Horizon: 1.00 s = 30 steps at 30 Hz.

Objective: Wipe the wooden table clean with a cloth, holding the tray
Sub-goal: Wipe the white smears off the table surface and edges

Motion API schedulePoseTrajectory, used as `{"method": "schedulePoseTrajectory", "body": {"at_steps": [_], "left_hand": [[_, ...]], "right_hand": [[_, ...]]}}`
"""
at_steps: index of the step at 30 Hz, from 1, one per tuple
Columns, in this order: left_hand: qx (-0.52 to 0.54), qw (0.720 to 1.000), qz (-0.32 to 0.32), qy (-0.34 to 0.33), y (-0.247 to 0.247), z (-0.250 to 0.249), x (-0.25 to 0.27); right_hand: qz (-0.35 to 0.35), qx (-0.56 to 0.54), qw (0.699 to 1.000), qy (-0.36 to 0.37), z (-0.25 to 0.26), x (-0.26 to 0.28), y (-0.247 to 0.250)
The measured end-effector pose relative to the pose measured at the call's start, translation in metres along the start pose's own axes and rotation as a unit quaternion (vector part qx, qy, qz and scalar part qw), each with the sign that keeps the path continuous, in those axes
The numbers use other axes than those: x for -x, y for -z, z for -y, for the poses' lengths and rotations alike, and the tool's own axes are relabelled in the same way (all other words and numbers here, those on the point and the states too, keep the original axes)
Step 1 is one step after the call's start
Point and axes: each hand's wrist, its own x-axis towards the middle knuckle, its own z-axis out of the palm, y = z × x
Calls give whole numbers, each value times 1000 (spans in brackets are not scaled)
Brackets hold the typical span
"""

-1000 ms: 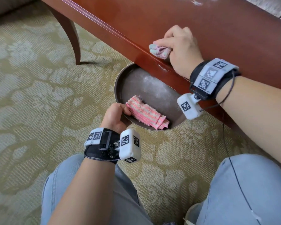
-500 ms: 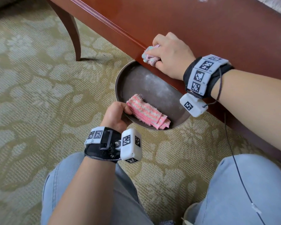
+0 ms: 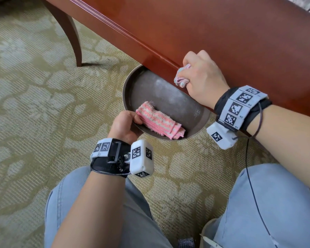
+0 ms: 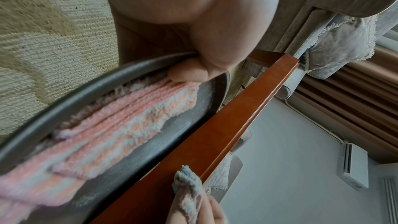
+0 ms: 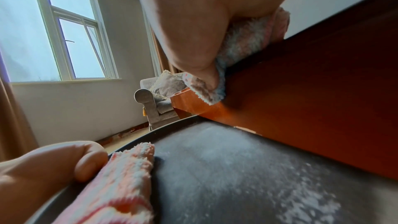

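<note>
- Holding the near rim of the round dark tray (image 3: 131, 81), the left hand (image 3: 123, 125) has its thumb curled over the edge.
- Inside the tray lie a folded pink striped towel (image 3: 159, 120) and white powder (image 5: 301, 198).
- At the wooden table (image 3: 222, 33) edge above the tray, the right hand (image 3: 204, 77) squeezes a bunched pink and blue cloth (image 3: 182, 77).

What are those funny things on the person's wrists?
Each bare arm wears a black wrist strap carrying white blocks printed with black square codes, plus a white boxy camera. A thin dark cable runs from the right wrist. No sleeves show.
</note>
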Motion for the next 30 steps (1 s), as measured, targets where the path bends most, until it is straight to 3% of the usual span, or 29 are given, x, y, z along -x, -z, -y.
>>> {"method": "schedulePoseTrajectory", "body": {"at_steps": [6,9,12,14,16,20,28,30], "left_hand": [[-5,1000,4,2,-1,-1,4],[-9,1000,1,5,-1,-2,4],[-9,1000,2,4,-4,-3,7],[-12,1000,3,4,-6,-4,10],[-10,1000,1,4,-7,-4,11],[-1,1000,-4,-1,-7,-3,12],[-5,1000,-3,1,-6,-4,12],[-2,1000,-3,-3,-7,-5,13]], "right_hand": [[29,11,999,-23,-5,29,8],[33,-66,996,-42,-6,33,19],[-77,-199,968,-129,-7,27,38],[-114,-218,944,-219,-13,21,50],[-85,-220,928,-288,-24,19,52],[-47,-252,904,-341,-34,21,49],[-12,-52,958,-280,-12,38,38],[3,-45,968,-246,-6,40,35]]}}
